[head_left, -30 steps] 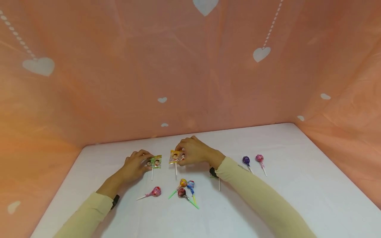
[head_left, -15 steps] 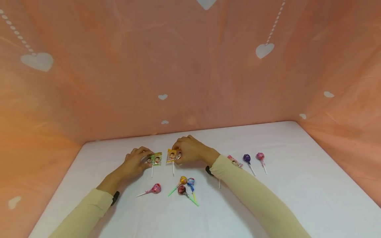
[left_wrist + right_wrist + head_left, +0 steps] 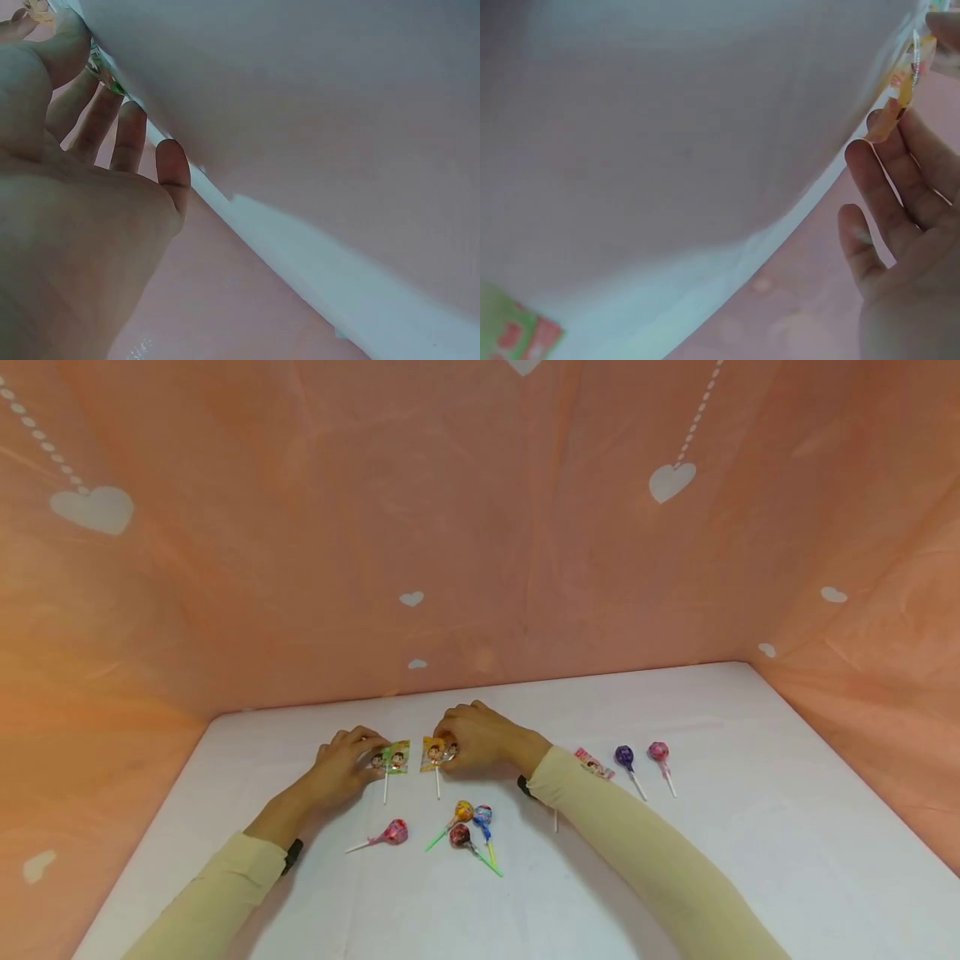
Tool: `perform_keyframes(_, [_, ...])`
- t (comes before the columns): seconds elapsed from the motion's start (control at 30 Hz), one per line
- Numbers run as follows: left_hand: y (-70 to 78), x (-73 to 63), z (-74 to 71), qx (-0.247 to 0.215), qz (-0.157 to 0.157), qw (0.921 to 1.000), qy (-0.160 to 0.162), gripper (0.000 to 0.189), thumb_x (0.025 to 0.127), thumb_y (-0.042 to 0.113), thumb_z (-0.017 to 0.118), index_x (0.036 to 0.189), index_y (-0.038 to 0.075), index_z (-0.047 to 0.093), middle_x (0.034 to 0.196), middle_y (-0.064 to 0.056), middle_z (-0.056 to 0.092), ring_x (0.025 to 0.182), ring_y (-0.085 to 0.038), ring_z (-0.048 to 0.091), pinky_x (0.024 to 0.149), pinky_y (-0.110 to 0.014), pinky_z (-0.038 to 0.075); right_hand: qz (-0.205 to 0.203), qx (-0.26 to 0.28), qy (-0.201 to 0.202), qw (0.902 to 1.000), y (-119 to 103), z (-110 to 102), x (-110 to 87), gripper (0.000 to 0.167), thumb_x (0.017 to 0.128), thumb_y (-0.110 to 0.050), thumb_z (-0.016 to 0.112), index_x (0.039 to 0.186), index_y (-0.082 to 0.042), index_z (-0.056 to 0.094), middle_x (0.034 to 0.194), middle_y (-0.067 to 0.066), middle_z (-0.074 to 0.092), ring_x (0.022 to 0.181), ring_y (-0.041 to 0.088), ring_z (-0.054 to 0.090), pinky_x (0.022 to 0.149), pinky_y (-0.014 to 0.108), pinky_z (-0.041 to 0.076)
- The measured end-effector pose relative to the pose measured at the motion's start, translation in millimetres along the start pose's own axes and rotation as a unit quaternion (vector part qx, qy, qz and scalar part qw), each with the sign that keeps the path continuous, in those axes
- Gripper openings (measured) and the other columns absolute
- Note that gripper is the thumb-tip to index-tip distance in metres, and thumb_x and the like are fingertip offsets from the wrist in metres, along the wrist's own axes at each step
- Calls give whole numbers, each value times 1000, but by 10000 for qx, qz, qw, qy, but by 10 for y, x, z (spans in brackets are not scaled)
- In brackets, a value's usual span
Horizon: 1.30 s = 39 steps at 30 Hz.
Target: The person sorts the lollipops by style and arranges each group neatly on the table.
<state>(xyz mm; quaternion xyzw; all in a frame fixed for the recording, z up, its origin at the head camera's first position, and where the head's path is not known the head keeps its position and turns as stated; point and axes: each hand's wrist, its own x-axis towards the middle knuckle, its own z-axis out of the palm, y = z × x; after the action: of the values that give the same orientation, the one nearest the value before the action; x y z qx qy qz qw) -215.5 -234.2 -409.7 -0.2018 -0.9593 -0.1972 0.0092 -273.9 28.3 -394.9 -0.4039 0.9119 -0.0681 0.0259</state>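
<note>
In the head view my left hand [image 3: 347, 768] pinches a lollipop in a flat green wrapper [image 3: 398, 758] by its left side, its white stick pointing toward me. Just to the right, my right hand [image 3: 482, 740] pinches a similar lollipop in an orange wrapper [image 3: 432, 753] by its right side. A small gap separates the two wrappers. The right wrist view shows the orange wrapper [image 3: 889, 120] between thumb and fingers. Only a bit of the green wrapper [image 3: 107, 78] shows past my fingers in the left wrist view.
Nearer me lie a pink round lollipop [image 3: 396, 832] and a cluster of yellow [image 3: 463, 811], blue [image 3: 483, 815] and dark red [image 3: 460, 836] ones. Purple [image 3: 624, 756] and pink [image 3: 658, 751] lollipops lie right, beside a flat pink wrapper [image 3: 592, 764]. My right sleeve partly hides another lollipop's stick [image 3: 556, 820].
My right hand has moved slightly left, bringing the orange-wrapped lollipop closer to the green one, then stayed there. My left hand keeps its grip in place. The head view has tilted slightly.
</note>
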Motion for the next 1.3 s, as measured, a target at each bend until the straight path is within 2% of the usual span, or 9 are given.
perform_keyframes(0.37, [-2, 14, -8, -1, -30, 10000, -61, 42, 92, 21, 69, 132, 10, 61, 133, -13, 56, 124, -38, 46, 93, -59, 35, -72, -165, -107, 9998, -43, 21, 49, 55, 86, -48, 69, 133, -21, 63, 131, -3, 61, 126, 14, 54, 107, 36, 39])
perform_keyframes(0.6, [-7, 18, 16, -117, -9, 9999, 33, 42, 91, 20, 71, 131, 10, 63, 133, -13, 58, 124, -37, 47, 96, -60, 35, 111, 67, -239, 9996, -46, 15, 18, 62, 87, -52, 67, 140, -21, 56, 140, -2, 56, 135, 17, 48, 116, 42, 33])
perform_keyframes(0.9, [-56, 8, 32, -379, -65, 9993, -28, 43, 91, 21, 72, 132, 10, 62, 134, -13, 57, 126, -38, 46, 101, -64, 31, -103, 194, -143, 9997, -54, 11, -1, 50, 92, -47, 65, 136, -24, 60, 133, -3, 59, 129, 17, 52, 113, 40, 36])
perform_keyframes(1.1, [-43, 9, 0, -565, -141, 9983, -76, 42, 93, 21, 69, 132, 9, 63, 137, -14, 55, 129, -40, 43, 103, -68, 26, -94, 121, -157, 9998, -55, 34, 25, 49, 93, -46, 63, 136, -24, 60, 134, -3, 58, 129, 17, 51, 113, 40, 36])
perform_keyframes(1.3, [-18, 10, -28, -598, -166, 9981, -63, 44, 91, 24, 72, 131, 7, 64, 135, -14, 55, 127, -39, 44, 101, -66, 28, -110, 39, -140, 9998, -44, 62, 53, 49, 93, -47, 62, 137, -23, 60, 135, -3, 58, 130, 17, 50, 113, 40, 37])
